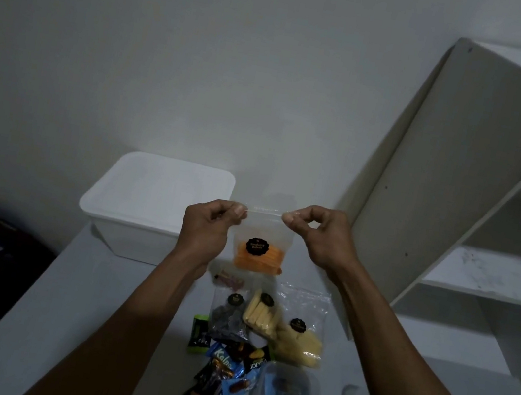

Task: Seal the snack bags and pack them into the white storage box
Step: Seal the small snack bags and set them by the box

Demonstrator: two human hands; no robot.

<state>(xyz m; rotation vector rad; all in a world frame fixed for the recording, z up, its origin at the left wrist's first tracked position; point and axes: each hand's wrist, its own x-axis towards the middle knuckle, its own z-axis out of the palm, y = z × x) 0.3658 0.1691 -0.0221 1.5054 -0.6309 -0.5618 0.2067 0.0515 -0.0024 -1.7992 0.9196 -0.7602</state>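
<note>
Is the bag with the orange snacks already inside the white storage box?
No, both hands, left hand and right hand, hold the orange snack bag by its top corners, beside the white storage box.

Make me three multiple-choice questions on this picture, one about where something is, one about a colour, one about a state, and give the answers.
1. Where is the white storage box?
A. Behind the left hand, by the wall
B. On the shelf
C. Under the table

2. What colour is the snack in the held bag?
A. Green
B. Orange
C. Blue

3. How is the held bag handled?
A. Lying flat, untouched
B. One hand only
C. Pinched at both top corners

Answers: 1 A, it stands at the table's far end. 2 B, orange pieces show through. 3 C, the right hand pinches too.
</note>
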